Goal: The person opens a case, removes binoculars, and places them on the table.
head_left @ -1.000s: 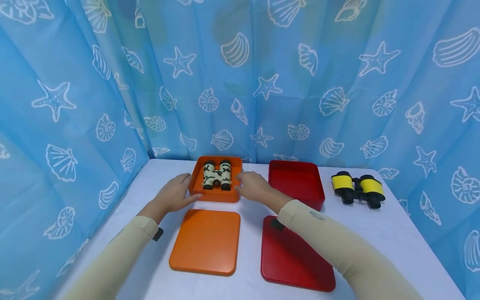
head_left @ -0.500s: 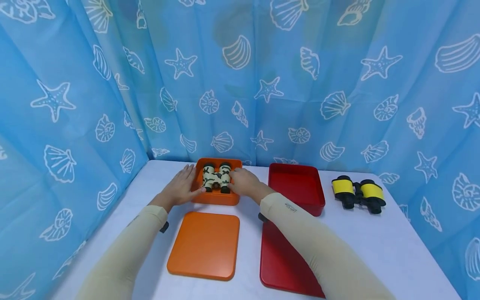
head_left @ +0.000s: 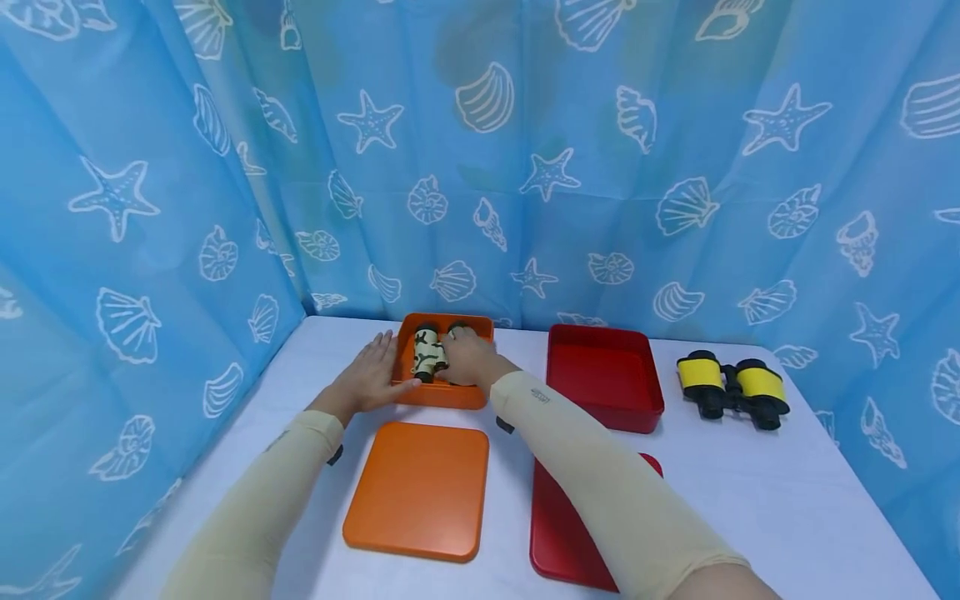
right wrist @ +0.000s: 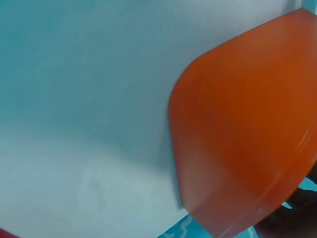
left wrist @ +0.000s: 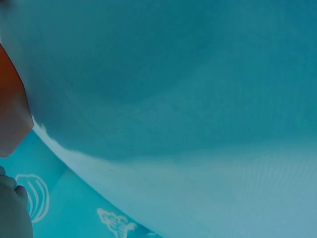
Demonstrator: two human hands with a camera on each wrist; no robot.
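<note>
A pair of camouflage-patterned binoculars (head_left: 427, 352) lies inside the orange box (head_left: 450, 397) at the back of the table. My right hand (head_left: 467, 357) reaches into the box and grips the right barrel, covering most of it. My left hand (head_left: 369, 375) lies along the box's left side, its fingers straight and its thumb at the front rim. In the right wrist view the box's orange wall (right wrist: 242, 114) fills the right part, with dark fingers at the lower right corner. The left wrist view catches a bit of the orange box (left wrist: 12, 104) at its left edge.
An orange lid (head_left: 417, 492) lies in front of the orange box. To the right are an open red box (head_left: 603, 367) and a red lid (head_left: 562, 533), partly under my right forearm. Yellow and black binoculars (head_left: 759, 383) lie at the far right. A blue curtain (head_left: 480, 167) hangs behind.
My right hand has moved left from the box's right rim onto the binoculars' right barrel. My left hand has shifted forward along the box's left side.
</note>
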